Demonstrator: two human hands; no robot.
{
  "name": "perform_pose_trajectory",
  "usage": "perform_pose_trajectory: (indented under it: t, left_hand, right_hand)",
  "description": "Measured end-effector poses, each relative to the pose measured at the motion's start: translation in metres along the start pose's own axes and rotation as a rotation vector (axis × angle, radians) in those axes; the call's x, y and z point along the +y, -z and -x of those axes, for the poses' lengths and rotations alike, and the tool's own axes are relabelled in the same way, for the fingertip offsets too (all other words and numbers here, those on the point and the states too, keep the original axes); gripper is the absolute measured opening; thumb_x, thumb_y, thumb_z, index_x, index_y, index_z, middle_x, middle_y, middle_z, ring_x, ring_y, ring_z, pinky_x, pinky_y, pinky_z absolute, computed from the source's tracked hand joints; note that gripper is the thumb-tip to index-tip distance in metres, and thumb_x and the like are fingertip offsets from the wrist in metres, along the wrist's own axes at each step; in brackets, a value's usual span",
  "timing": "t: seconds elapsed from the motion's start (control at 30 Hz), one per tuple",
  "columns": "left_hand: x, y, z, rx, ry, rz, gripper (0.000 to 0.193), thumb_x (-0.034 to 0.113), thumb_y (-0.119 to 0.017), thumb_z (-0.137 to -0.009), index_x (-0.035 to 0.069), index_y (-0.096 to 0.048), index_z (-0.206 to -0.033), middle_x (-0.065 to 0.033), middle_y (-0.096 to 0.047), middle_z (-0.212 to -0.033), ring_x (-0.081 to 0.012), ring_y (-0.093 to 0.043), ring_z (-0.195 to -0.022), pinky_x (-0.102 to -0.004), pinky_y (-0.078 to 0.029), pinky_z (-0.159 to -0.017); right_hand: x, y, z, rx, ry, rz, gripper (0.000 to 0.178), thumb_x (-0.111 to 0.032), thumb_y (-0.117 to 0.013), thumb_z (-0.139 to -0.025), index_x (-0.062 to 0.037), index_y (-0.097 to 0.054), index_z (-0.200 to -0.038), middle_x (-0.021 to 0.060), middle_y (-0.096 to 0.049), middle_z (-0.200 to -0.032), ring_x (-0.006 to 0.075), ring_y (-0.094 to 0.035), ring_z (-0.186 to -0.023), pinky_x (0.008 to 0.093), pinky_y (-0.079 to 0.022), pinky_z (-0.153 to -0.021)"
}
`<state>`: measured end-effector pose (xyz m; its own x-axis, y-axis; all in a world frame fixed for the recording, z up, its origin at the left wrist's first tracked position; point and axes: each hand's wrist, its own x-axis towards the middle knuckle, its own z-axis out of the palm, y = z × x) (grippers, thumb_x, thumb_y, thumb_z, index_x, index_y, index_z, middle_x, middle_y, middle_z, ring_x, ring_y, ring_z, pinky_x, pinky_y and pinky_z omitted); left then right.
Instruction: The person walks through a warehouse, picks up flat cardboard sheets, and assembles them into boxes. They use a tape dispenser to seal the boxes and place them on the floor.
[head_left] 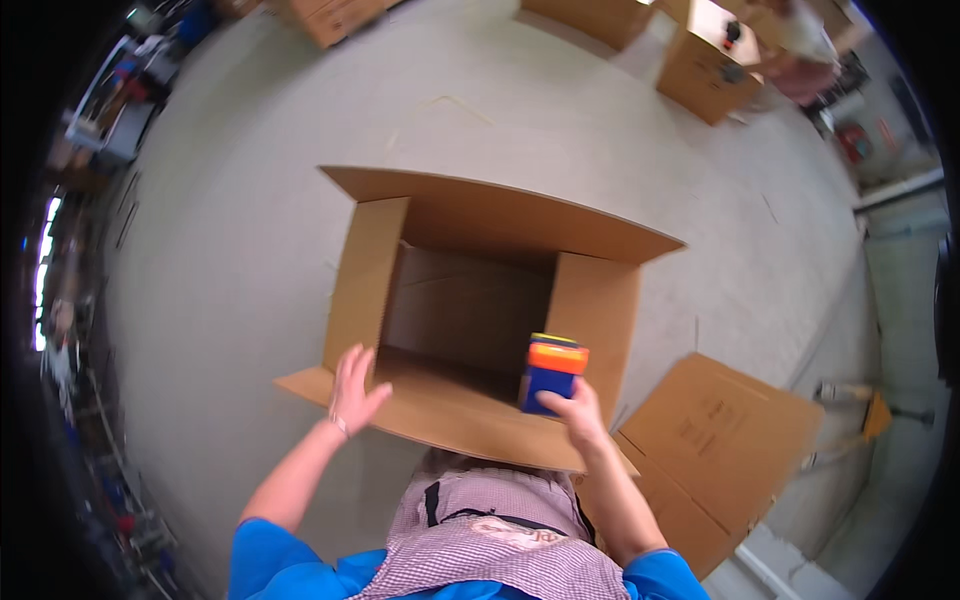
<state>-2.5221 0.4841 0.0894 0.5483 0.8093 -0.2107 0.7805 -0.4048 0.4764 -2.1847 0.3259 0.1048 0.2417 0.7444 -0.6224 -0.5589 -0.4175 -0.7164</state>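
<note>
A large cardboard box [455, 415] stands in front of me with its flaps spread and its inside visible. In my right hand [580, 412] is a blue and orange block-like object [552, 374], with a dark and yellow top end; its exact kind is unclear. The thumb lies against its blue side, above the near right part of the box opening. My left hand [357, 390] is over the near left corner of the box, fingers spread and holding nothing. Whether that hand touches the flap, I cannot tell.
A flattened cardboard sheet [715, 440] lies at the right. Beyond it is a yellow and grey piece of equipment [872, 415]. Another person [800, 50] works at a carton [700, 75] at the far right. Cluttered shelving [90, 430] runs along the left.
</note>
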Motion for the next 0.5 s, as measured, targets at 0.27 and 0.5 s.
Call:
perform_pose_trajectory:
  t: [0.27,0.5]
  left_hand:
    - [-0.097,-0.049,-0.104,-0.562,0.244,-0.389,0.074,0.011,-0.056,-0.077,0.01,-0.024,-0.143,-0.0108,-0.02,-0.15,-0.0321,-0.022,-0.137,-0.0538,-0.025,-0.108]
    - [-0.148,-0.142,-0.142,-0.792,0.121,-0.63,0.051,0.023,-0.048,-0.088,0.019,-0.04,-0.138,-0.0069,-0.016,-0.153,-0.0294,-0.009,-0.141,-0.0631,-0.024,-0.101]
  right_hand:
    - [0.002,0.036,-0.051,0.219,0.105,0.734,0.042,-0.007,-0.076,-0.063,-0.0004,-0.059,-0.101,0.0072,-0.065,-0.094,0.0163,-0.062,-0.087,0.03,-0.05,-0.08]
    - [-0.131,-0.033,-0.131,0.346,0.956,0.971,0.046,-0.004,-0.075,-0.067,-0.0013,-0.055,-0.108,0.013,-0.06,-0.105,0.0268,-0.056,-0.099,0.0358,-0.043,-0.088]
